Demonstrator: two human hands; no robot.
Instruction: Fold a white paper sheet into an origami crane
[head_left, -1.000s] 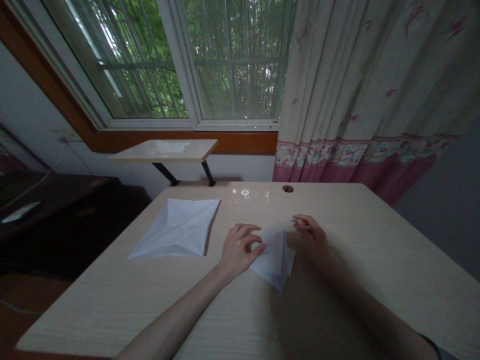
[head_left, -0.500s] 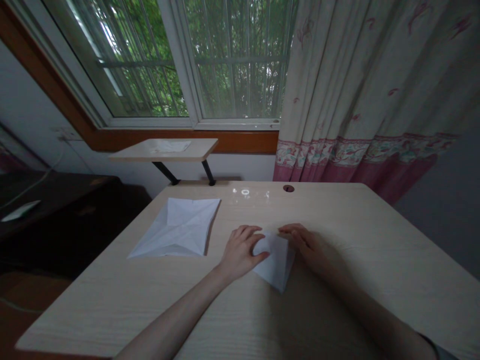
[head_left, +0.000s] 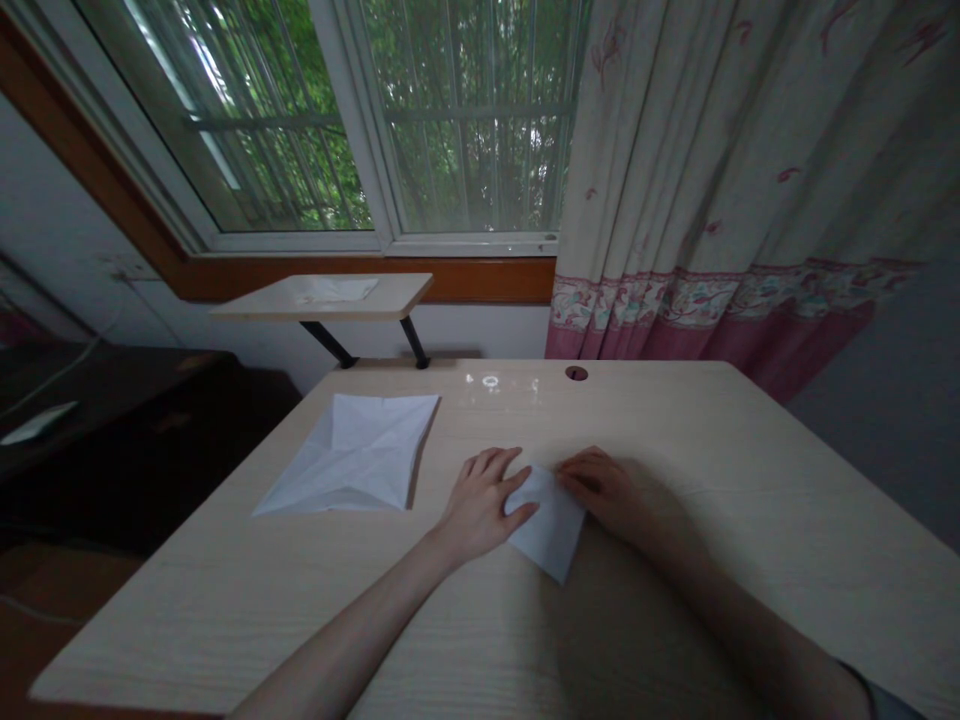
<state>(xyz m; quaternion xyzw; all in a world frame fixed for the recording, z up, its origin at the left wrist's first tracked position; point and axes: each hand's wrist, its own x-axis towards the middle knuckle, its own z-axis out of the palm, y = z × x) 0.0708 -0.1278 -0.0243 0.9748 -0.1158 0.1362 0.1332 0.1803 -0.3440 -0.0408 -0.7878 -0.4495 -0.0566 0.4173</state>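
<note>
A small piece of folded white paper point(head_left: 553, 535) lies on the table between my hands, one corner pointing toward me. My left hand point(head_left: 484, 505) rests on its left side, fingers and thumb spread apart and pressing it down. At the upper right edge, my right hand point(head_left: 604, 490) has its fingertips closed together on the paper; part of that edge is hidden beneath them. Farther left lies a larger white paper sheet point(head_left: 367, 450), creased from its middle outward and with its edges folded in.
The pale wooden table point(head_left: 450, 640) has a round dark cable hole point(head_left: 576, 373) near its back edge. A small raised shelf point(head_left: 401, 300) bears some white paper point(head_left: 337, 290). Behind are a barred window and a long curtain point(head_left: 660, 200). A dark low cabinet point(head_left: 150, 420) stands at left.
The paper's right-hand flap, which stood partly raised, now lies folded flat. My right hand's fingers have moved slightly left and closed on its upper edge; my left hand has stayed put.
</note>
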